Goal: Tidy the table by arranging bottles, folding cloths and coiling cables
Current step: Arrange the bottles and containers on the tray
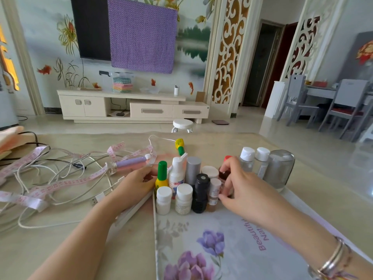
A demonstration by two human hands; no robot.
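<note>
A small dark-red bottle point(224, 174) is being pinched by the right hand point(240, 184); the green-capped yellow bottle point(162, 174) is being touched by the left hand's point(137, 184) relaxed fingers.

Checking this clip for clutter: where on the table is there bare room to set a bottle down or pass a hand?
Free: the flowered mat between the forearms, in front of the bottle cluster; the far table strip behind the bottles. Crowded: left of the left hand, where cables and tape measure tangle. The right hand blocks the cluster's right side.

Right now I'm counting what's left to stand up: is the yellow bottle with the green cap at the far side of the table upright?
No, the yellow bottle with the green cap lies on its side.
</note>
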